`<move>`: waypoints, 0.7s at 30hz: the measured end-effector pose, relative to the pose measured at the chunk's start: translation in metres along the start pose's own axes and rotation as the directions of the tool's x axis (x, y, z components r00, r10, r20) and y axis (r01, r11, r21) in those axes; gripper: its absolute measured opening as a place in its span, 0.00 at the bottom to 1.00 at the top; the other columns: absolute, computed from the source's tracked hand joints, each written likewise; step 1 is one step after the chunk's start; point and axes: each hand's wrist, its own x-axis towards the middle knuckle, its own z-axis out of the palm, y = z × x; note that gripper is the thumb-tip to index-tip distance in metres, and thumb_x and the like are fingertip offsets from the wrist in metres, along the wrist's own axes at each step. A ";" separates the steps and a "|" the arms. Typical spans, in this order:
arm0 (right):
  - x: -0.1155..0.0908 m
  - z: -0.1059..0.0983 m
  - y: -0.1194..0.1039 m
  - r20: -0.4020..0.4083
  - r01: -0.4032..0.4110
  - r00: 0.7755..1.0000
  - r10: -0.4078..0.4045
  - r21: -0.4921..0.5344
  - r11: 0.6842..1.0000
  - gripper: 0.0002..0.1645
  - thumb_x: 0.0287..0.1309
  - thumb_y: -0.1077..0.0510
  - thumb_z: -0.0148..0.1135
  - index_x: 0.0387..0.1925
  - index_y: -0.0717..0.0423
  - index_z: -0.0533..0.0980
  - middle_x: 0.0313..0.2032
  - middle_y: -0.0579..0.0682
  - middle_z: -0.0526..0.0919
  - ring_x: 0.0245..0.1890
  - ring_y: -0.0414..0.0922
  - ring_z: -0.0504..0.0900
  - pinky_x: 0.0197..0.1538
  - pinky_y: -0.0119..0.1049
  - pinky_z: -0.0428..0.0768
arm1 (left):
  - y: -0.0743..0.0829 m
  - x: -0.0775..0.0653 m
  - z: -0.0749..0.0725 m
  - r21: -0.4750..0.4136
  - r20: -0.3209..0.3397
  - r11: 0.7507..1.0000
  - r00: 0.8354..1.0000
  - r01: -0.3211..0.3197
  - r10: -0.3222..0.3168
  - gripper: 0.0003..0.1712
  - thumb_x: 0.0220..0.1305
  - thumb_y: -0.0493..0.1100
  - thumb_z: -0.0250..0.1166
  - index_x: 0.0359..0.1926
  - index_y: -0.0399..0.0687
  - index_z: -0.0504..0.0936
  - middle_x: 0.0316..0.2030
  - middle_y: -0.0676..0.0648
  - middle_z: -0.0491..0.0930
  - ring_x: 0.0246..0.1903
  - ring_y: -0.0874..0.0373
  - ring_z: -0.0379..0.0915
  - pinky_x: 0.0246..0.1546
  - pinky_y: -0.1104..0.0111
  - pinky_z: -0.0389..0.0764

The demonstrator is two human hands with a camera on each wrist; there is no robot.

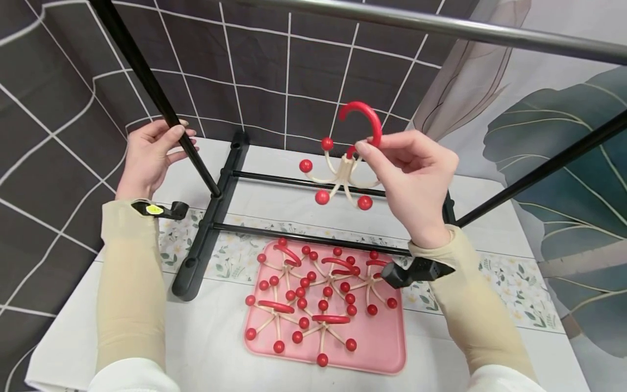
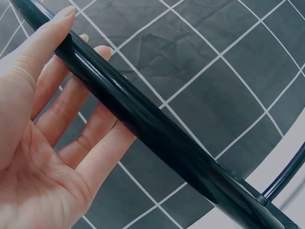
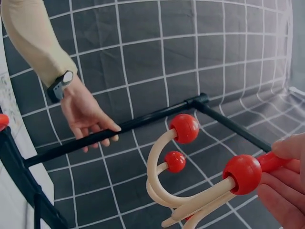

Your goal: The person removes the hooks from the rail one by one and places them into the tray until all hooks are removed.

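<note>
My right hand (image 1: 416,174) pinches the red hook (image 1: 376,122) of a hanger between thumb and fingers. Below the hook, the hanger's cream-coloured arms (image 1: 345,170) spread out, each tipped with a red ball. It hangs in the air over the base of a black rack. At the left, my left hand (image 1: 154,152) holds the rack's slanted black post (image 2: 143,119), thumb on the near side and fingers behind. A pink tray (image 1: 377,345) on the table carries several more such hangers (image 1: 331,319), their arms overlapping.
A metal rail (image 1: 441,28) crosses the top of the head view. Two black crossbars (image 1: 303,234) join the rack's feet (image 1: 196,272) low over the white table (image 1: 210,337). Dark gridded cloth (image 1: 259,71) hangs behind, and a leaf-patterned curtain (image 1: 563,141) hangs at the right.
</note>
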 end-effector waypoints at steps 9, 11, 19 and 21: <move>-0.024 -0.037 0.005 0.058 -0.156 0.986 0.155 0.019 0.988 0.08 0.52 0.70 0.76 0.34 0.71 0.84 0.31 0.57 0.87 0.22 0.44 0.84 0.32 0.30 0.83 | 0.001 -0.001 -0.001 -0.007 0.003 1.000 1.000 -0.002 0.002 0.13 0.65 0.33 0.71 0.49 0.32 0.85 0.39 0.41 0.86 0.38 0.50 0.85 0.40 0.67 0.87; -0.030 -0.044 0.006 0.090 -0.191 0.978 0.189 0.012 0.981 0.08 0.53 0.71 0.76 0.35 0.71 0.84 0.32 0.58 0.87 0.24 0.44 0.85 0.33 0.30 0.84 | 0.001 -0.001 -0.001 -0.012 0.004 1.000 1.000 -0.007 0.007 0.13 0.65 0.33 0.71 0.49 0.31 0.85 0.39 0.41 0.86 0.38 0.50 0.85 0.40 0.66 0.87; -0.049 -0.064 0.008 0.191 -0.314 0.933 0.306 0.011 0.949 0.08 0.51 0.74 0.75 0.33 0.72 0.83 0.33 0.57 0.87 0.27 0.45 0.88 0.38 0.31 0.86 | 0.001 -0.001 -0.001 -0.037 0.007 0.999 1.000 -0.023 0.023 0.11 0.65 0.31 0.70 0.48 0.29 0.84 0.37 0.41 0.86 0.36 0.50 0.85 0.39 0.65 0.87; -0.054 -0.068 0.007 0.204 -0.317 0.929 0.308 0.012 0.948 0.07 0.51 0.76 0.74 0.33 0.72 0.82 0.32 0.56 0.88 0.27 0.45 0.88 0.38 0.31 0.86 | 0.001 -0.001 -0.001 -0.031 0.009 0.999 1.000 -0.024 0.024 0.12 0.65 0.31 0.70 0.48 0.29 0.84 0.37 0.41 0.86 0.36 0.51 0.85 0.39 0.66 0.87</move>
